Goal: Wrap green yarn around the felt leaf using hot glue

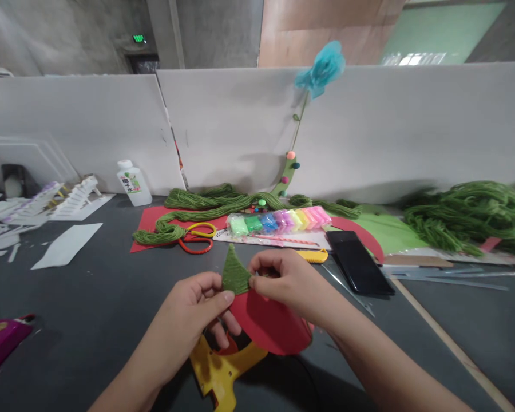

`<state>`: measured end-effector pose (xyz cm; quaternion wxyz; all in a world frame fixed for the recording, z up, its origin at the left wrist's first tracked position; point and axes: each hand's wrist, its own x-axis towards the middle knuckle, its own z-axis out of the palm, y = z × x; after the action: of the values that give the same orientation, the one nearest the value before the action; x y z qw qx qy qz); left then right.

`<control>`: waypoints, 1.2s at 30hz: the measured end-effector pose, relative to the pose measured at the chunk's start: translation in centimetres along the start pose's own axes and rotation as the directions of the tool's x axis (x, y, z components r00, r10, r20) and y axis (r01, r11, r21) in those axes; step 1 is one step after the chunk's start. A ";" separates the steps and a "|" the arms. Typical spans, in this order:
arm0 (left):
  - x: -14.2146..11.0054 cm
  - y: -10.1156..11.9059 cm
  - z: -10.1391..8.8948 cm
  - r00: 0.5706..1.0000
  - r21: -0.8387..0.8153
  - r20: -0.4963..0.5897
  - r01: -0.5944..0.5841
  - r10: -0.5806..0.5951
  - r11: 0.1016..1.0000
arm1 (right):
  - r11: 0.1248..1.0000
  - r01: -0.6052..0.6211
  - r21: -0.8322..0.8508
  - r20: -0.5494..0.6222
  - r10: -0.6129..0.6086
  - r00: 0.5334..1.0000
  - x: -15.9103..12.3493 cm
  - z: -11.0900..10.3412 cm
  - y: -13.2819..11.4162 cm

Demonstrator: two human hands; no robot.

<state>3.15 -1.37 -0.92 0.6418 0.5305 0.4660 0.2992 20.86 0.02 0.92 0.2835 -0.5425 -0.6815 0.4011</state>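
Yellow glue gun point(225, 375) lay nearest, on the dark desk point(111, 320), partly hidden under the hands. Just above it, approx. mid-view, was a red card piece point(272, 323) w/ rounded lower edge, held up off the desk; a pointed green yarn-covered piece point(235, 273) sat at its upper L edge, tip up. L hand point(197, 306) pinched the green piece's lower L corner, thumb in front, other fingers loosely spread below. R hand point(289, 280) was closed to a narrow pinch, thumb + index, at the green piece's R corner, nr the red edge.

Beyond: scissors point(197, 252) w/ red & yellow handles, bagged coloured packs point(278, 222), yellow cutter point(313, 256), black phone point(360, 263) to the R. Big green yarn bundle point(472, 214) far R; white bottle point(135, 184) back L, nr the partition point(232, 126).
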 end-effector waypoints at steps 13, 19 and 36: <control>0.2 0.2 -0.8 0.999 0.014 -0.033 -0.001 0.001 1.000 | 0.982 0.111 -0.156 -0.014 -0.115 0.993 -0.3 -1.4 -0.9; 0.1 0.5 -1.0 1.000 -0.005 -0.001 -0.003 0.003 1.000 | 0.938 0.178 -0.297 -0.047 -0.201 0.979 -0.3 -1.2 -0.6; 3.3 -1.3 -3.9 0.899 -0.141 -0.399 -0.257 0.183 0.956 | 0.826 0.220 -0.519 -0.062 -0.293 0.954 0.7 0.4 0.6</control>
<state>0.72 2.72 -3.09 0.5485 0.4478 0.4877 0.5106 20.60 0.64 0.18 0.2292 -0.5275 -0.8080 0.1277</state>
